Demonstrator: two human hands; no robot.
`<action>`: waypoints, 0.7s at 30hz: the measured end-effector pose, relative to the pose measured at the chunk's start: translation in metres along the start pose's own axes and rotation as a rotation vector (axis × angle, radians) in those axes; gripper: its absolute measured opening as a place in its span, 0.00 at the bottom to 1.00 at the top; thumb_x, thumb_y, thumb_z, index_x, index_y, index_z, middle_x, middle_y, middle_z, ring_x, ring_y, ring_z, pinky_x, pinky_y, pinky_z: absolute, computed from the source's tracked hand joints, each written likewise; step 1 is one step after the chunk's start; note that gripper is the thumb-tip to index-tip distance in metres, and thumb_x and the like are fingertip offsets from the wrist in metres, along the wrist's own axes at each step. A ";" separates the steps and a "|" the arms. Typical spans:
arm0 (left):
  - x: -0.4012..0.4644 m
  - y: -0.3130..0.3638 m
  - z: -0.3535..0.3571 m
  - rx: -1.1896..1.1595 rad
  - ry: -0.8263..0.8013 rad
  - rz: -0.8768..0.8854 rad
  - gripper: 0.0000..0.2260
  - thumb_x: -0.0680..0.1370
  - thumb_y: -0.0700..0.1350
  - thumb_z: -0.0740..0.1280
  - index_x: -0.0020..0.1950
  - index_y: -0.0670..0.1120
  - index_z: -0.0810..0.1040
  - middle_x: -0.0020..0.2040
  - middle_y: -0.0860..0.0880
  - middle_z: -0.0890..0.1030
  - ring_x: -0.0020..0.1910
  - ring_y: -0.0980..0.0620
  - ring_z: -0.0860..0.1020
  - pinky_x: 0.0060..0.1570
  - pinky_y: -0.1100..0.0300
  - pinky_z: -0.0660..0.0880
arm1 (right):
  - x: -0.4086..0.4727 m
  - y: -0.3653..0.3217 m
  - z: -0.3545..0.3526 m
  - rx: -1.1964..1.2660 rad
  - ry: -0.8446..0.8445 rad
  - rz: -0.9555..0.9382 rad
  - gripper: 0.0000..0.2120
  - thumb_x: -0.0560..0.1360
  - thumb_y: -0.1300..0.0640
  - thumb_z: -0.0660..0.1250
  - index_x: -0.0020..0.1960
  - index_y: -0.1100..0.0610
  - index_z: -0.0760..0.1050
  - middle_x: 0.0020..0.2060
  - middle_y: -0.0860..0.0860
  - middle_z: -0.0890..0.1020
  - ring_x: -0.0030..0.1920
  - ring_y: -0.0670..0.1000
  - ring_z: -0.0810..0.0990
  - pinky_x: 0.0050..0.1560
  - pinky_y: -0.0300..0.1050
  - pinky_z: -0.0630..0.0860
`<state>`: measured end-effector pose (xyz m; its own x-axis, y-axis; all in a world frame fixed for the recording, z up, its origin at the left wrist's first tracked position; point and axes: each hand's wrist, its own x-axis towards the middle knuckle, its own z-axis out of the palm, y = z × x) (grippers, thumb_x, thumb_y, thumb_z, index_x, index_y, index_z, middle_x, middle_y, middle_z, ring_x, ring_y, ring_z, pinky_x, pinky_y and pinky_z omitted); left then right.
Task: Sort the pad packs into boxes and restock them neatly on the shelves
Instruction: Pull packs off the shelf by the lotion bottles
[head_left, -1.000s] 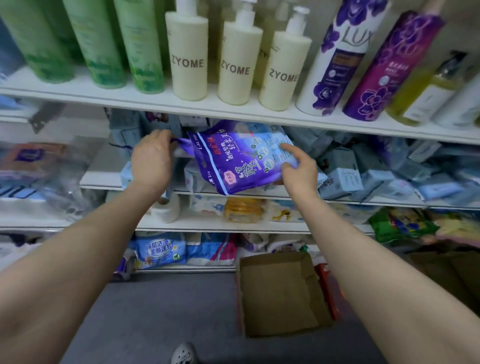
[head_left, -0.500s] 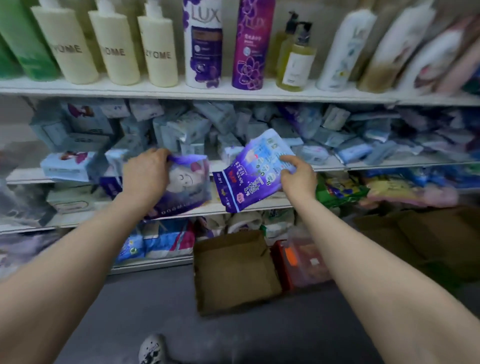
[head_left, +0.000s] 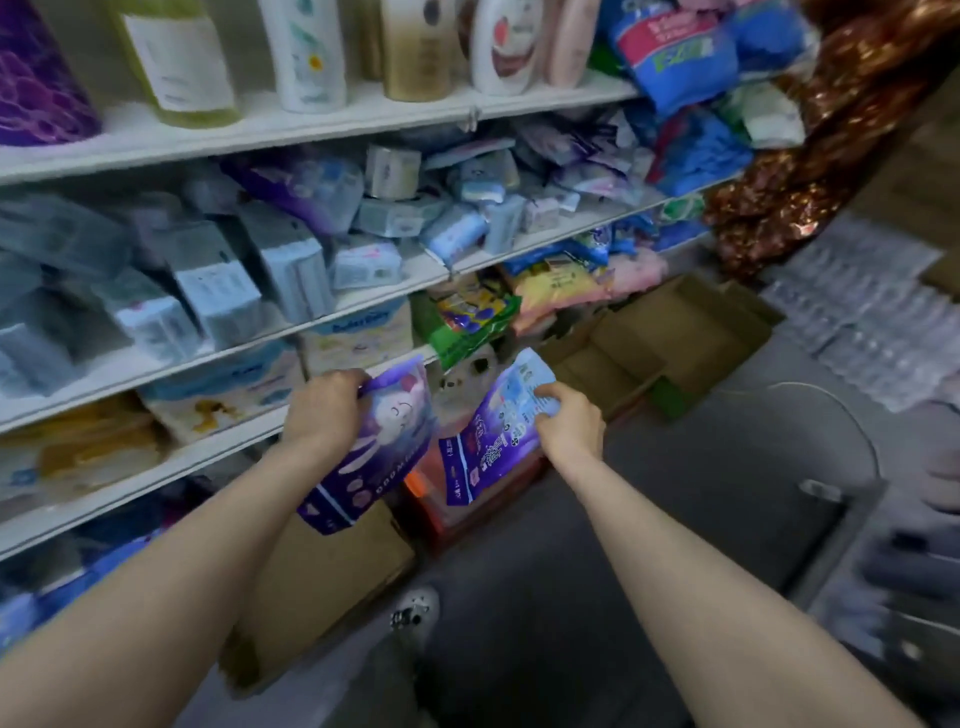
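Left hand (head_left: 326, 410) grips purple rabbit-print pad pack (head_left: 375, 447); right hand (head_left: 569, 427) pinches purple-blue pad pack (head_left: 493, 441); print blurred, unreadable.

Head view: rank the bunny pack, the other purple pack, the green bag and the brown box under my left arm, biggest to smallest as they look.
1. Brown box, partly hidden.
2. Bunny pack.
3. Purple pack, close to the bunny pack, so unsure.
4. Green bag, farther off, so possibly bigger than it looks.

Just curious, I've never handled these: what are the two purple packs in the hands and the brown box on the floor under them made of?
Both purple packs, the rabbit pack and the printed pack, look like soft glossy plastic film: they bend and show sheen. The brown box looks like matte cardboard, with plain flaps; blur leaves some doubt.
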<state>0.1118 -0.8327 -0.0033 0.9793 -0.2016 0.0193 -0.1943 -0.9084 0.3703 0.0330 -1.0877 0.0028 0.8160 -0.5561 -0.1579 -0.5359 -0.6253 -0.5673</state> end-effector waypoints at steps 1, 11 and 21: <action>0.010 0.015 0.010 -0.016 -0.023 0.021 0.10 0.77 0.43 0.67 0.57 0.46 0.81 0.52 0.38 0.83 0.52 0.37 0.79 0.47 0.51 0.73 | 0.011 0.012 -0.005 -0.003 0.008 0.029 0.20 0.75 0.64 0.63 0.62 0.47 0.79 0.59 0.55 0.82 0.60 0.61 0.77 0.61 0.47 0.72; 0.169 0.156 0.105 -0.045 -0.198 0.142 0.11 0.76 0.41 0.65 0.58 0.46 0.80 0.50 0.39 0.83 0.51 0.38 0.80 0.47 0.51 0.74 | 0.182 0.077 -0.057 -0.090 0.046 0.128 0.15 0.75 0.60 0.69 0.59 0.48 0.77 0.56 0.55 0.82 0.58 0.60 0.80 0.58 0.54 0.78; 0.280 0.272 0.188 -0.106 -0.299 0.090 0.15 0.77 0.45 0.66 0.63 0.50 0.79 0.55 0.42 0.83 0.54 0.41 0.80 0.50 0.52 0.76 | 0.334 0.137 -0.104 -0.072 0.043 0.149 0.13 0.76 0.58 0.70 0.58 0.52 0.72 0.56 0.57 0.81 0.56 0.59 0.81 0.53 0.55 0.81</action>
<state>0.3224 -1.2054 -0.0722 0.8952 -0.3923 -0.2115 -0.2570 -0.8421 0.4742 0.2094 -1.4156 -0.0434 0.7171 -0.6674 -0.2007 -0.6658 -0.5709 -0.4804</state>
